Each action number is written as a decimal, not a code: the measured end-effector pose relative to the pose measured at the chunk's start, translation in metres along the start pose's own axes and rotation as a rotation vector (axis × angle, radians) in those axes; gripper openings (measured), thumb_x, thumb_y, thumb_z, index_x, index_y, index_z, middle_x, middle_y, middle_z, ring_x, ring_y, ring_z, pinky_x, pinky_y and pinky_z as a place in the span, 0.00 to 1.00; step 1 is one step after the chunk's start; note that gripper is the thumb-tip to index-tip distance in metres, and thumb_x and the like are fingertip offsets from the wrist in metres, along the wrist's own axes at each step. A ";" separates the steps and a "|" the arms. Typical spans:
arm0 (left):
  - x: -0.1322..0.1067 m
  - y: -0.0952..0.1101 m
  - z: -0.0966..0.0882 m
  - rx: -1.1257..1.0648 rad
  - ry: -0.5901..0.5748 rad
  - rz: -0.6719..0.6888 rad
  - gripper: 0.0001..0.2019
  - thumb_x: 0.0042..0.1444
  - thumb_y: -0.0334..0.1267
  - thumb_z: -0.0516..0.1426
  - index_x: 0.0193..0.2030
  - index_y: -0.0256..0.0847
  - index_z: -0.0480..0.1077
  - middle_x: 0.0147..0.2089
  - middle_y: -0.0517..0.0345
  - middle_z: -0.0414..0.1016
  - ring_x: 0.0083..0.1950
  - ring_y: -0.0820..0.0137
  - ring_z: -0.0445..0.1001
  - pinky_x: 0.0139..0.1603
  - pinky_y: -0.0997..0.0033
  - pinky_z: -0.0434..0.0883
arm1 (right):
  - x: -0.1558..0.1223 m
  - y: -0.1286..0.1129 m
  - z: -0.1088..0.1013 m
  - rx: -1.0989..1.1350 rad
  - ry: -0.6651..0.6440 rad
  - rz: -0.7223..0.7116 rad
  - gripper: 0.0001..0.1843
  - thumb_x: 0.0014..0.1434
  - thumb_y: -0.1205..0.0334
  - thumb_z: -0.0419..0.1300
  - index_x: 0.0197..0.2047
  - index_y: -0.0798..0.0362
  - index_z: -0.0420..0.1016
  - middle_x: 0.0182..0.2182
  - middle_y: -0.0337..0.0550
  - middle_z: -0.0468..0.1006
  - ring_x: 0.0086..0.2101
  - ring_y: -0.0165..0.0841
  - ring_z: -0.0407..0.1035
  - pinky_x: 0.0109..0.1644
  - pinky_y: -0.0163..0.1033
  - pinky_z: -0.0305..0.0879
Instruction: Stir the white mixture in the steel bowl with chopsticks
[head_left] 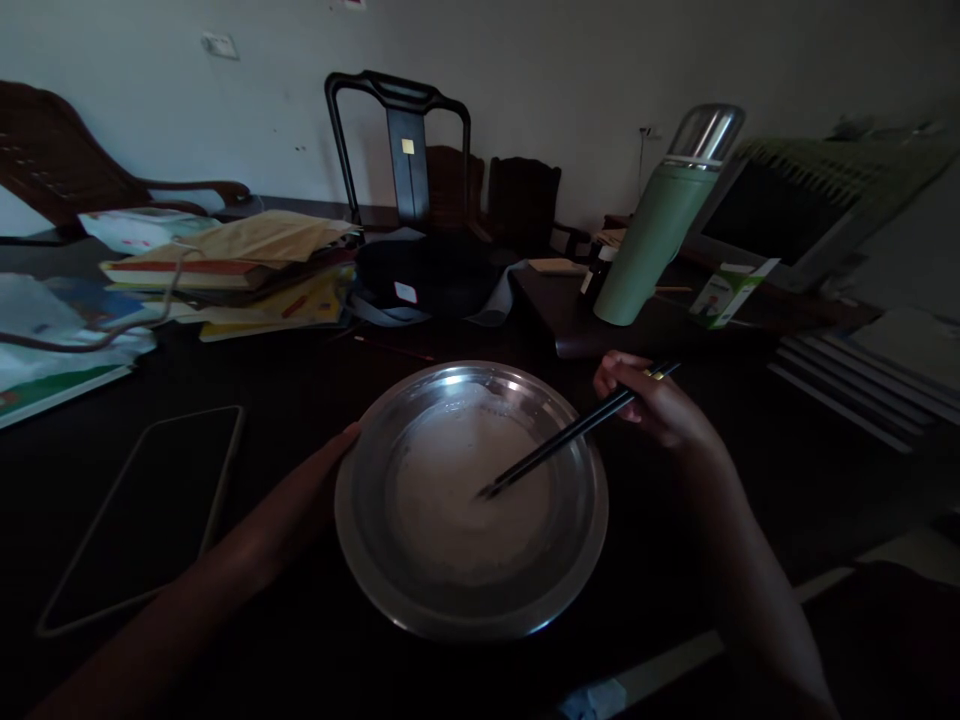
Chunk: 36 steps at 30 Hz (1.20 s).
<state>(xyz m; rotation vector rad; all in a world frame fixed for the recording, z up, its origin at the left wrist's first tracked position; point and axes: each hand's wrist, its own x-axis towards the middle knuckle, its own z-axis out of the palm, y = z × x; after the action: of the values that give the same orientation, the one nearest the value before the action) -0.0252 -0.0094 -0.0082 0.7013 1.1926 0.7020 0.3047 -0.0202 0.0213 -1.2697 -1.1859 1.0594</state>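
My right hand (pixel 664 408) clamps chopsticks (pixel 559 443) slanting down-left into the bowl (pixel 591 510); my left hand (pixel 324 482) touches its left rim, grip unclear.

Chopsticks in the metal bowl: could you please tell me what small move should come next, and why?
Probably a small stirring circle: the right hand holds the chopsticks with their tips in the pale mixture, while the left hand rests against the metal bowl at its rim.

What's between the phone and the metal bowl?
Head view: only the left hand and forearm, touching the bowl rim, lie between it and the phone; right hand holds chopsticks.
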 end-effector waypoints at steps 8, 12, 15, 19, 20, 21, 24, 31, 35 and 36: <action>0.000 0.002 0.001 0.000 -0.006 -0.019 0.19 0.44 0.56 0.61 0.36 0.44 0.72 0.29 0.65 0.80 0.30 0.70 0.77 0.31 0.77 0.74 | 0.000 0.004 0.005 0.051 -0.039 -0.032 0.19 0.50 0.50 0.62 0.20 0.54 0.63 0.17 0.33 0.65 0.13 0.18 0.50 0.13 0.28 0.41; 0.001 0.001 0.000 -0.001 -0.007 -0.024 0.18 0.45 0.55 0.61 0.38 0.46 0.73 0.31 0.65 0.80 0.30 0.71 0.77 0.31 0.77 0.75 | 0.003 0.004 0.003 0.072 0.040 -0.038 0.18 0.49 0.52 0.63 0.20 0.54 0.62 0.16 0.32 0.64 0.12 0.18 0.49 0.13 0.28 0.38; 0.003 -0.001 -0.002 -0.033 -0.013 -0.017 0.17 0.44 0.55 0.62 0.35 0.46 0.73 0.30 0.65 0.80 0.29 0.70 0.77 0.30 0.76 0.75 | 0.005 0.005 0.005 0.097 0.126 -0.077 0.18 0.48 0.52 0.63 0.19 0.54 0.62 0.16 0.32 0.64 0.12 0.18 0.51 0.13 0.27 0.40; 0.004 -0.001 -0.001 -0.049 0.001 -0.025 0.17 0.43 0.54 0.63 0.35 0.45 0.73 0.28 0.66 0.79 0.29 0.70 0.77 0.28 0.75 0.75 | 0.002 0.005 0.009 0.077 -0.028 -0.032 0.19 0.49 0.51 0.63 0.20 0.54 0.63 0.16 0.33 0.65 0.12 0.18 0.50 0.13 0.27 0.41; 0.003 -0.001 0.000 -0.051 0.006 -0.025 0.17 0.42 0.54 0.63 0.34 0.45 0.73 0.28 0.66 0.79 0.29 0.70 0.77 0.28 0.76 0.74 | 0.001 0.005 0.008 0.073 -0.047 -0.016 0.19 0.49 0.51 0.63 0.20 0.54 0.63 0.16 0.34 0.65 0.12 0.18 0.49 0.13 0.27 0.39; 0.003 0.000 0.000 -0.057 0.008 -0.020 0.17 0.42 0.54 0.63 0.34 0.46 0.73 0.29 0.67 0.80 0.30 0.71 0.77 0.28 0.77 0.75 | 0.001 0.004 0.007 0.077 -0.032 -0.015 0.18 0.49 0.52 0.63 0.20 0.54 0.63 0.16 0.34 0.65 0.12 0.18 0.48 0.13 0.27 0.38; 0.001 0.001 0.003 -0.078 0.041 -0.009 0.22 0.39 0.53 0.65 0.42 0.48 0.72 0.29 0.71 0.79 0.29 0.74 0.76 0.27 0.81 0.73 | 0.004 0.004 0.006 0.123 0.151 -0.098 0.17 0.49 0.54 0.63 0.19 0.54 0.61 0.15 0.32 0.63 0.11 0.18 0.48 0.13 0.27 0.37; -0.002 0.001 0.005 -0.057 0.127 -0.057 0.37 0.41 0.54 0.64 0.58 0.46 0.62 0.31 0.67 0.80 0.30 0.70 0.77 0.26 0.78 0.73 | 0.001 0.004 0.013 0.098 0.021 -0.064 0.18 0.50 0.51 0.62 0.20 0.54 0.62 0.16 0.33 0.66 0.12 0.18 0.49 0.13 0.27 0.38; 0.003 -0.002 -0.001 0.019 0.110 -0.072 0.34 0.42 0.58 0.62 0.53 0.40 0.66 0.30 0.60 0.80 0.31 0.66 0.77 0.31 0.72 0.74 | 0.004 0.005 0.006 0.111 0.119 -0.095 0.17 0.49 0.53 0.62 0.20 0.53 0.62 0.15 0.32 0.63 0.12 0.19 0.47 0.13 0.28 0.36; 0.003 -0.002 -0.002 0.028 0.107 -0.075 0.33 0.42 0.58 0.61 0.52 0.40 0.67 0.30 0.61 0.80 0.30 0.66 0.77 0.32 0.72 0.74 | 0.005 0.005 0.005 0.119 0.192 -0.118 0.16 0.49 0.54 0.62 0.20 0.53 0.61 0.15 0.32 0.63 0.13 0.20 0.48 0.13 0.28 0.38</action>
<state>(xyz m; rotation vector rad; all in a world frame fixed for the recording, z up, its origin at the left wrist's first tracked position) -0.0259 -0.0074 -0.0120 0.6455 1.3223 0.6673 0.3009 -0.0147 0.0168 -1.1662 -1.0240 0.8875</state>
